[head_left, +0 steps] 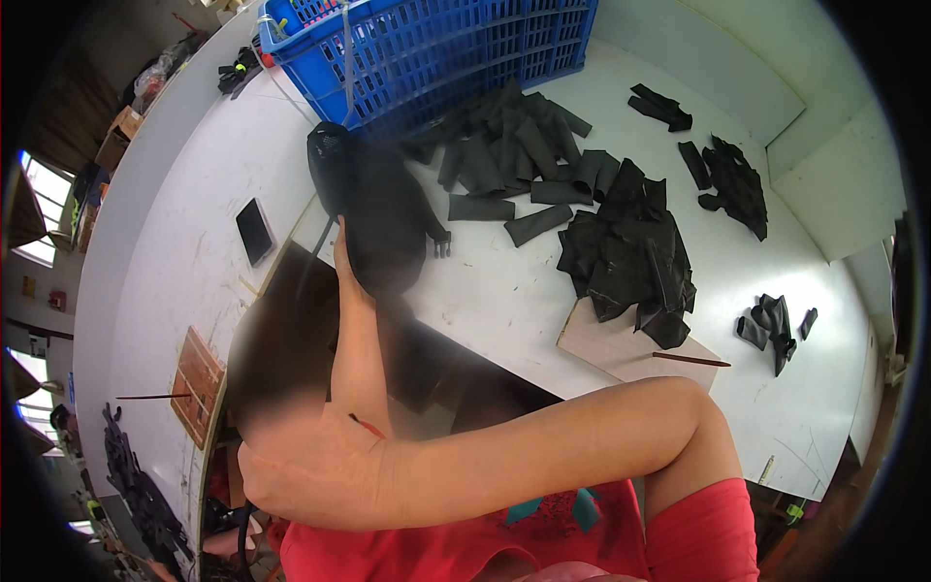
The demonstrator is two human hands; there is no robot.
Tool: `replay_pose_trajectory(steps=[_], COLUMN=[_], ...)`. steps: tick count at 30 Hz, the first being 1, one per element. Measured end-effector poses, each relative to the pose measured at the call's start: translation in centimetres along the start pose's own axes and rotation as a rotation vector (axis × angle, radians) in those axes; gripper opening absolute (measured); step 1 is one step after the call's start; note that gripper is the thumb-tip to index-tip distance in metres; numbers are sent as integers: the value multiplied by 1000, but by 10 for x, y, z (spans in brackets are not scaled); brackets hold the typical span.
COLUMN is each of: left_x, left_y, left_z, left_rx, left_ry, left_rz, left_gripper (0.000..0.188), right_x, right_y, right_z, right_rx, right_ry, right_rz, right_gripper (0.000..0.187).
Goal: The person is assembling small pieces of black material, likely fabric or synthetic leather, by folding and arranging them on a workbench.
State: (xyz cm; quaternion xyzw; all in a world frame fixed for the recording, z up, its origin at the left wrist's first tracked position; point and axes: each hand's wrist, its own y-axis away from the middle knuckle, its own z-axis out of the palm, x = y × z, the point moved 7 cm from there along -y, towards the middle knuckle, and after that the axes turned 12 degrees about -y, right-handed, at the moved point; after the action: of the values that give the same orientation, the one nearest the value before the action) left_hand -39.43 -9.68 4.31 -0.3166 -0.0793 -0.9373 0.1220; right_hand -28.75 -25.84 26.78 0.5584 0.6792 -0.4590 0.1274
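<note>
A soft black bag with a buckle on a short strap is raised in front of the blue crate. My left hand grips its lower left side, and most of the fingers are hidden behind it. My right forearm crosses in front of me from the right. The right hand is close up at the lower left, its fingers lost in blur beside a dark, smeared shape that I cannot make out.
A blue plastic crate stands at the back. Black fabric pieces and a heap of black material lie on the white table. A phone rests at left. Brown sticks lie on two boards.
</note>
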Motion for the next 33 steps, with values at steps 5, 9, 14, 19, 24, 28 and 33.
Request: replay_pose_trajectory(steps=[5, 9, 14, 19, 24, 28, 33], left_x=[-4, -5, 0, 11, 18, -10, -29], left_y=[5, 4, 7, 13, 20, 9, 11], left_z=[-14, -40, -71, -79, -93, -106, -51], left_rx=[65, 178, 325, 439, 656, 483, 289], left_ry=[42, -5, -102, -210, -481, -119, 107], left_rz=[35, 138, 242, 308, 138, 46, 5], left_gripper=[41, 42, 44, 45, 37, 31, 40], right_x=[43, 50, 31, 12, -9, -27, -52], right_y=[-6, 15, 14, 10, 8, -2, -25], right_z=[38, 57, 34, 13, -6, -10, -8], right_rx=[-241, -229, -77, -54, 77, 135, 14], right_ry=[-42, -126, -65, -96, -272, -411, -529], right_rz=[140, 154, 59, -3, -144, -225, -376], right_gripper=[12, 13, 12, 11, 13, 14, 10])
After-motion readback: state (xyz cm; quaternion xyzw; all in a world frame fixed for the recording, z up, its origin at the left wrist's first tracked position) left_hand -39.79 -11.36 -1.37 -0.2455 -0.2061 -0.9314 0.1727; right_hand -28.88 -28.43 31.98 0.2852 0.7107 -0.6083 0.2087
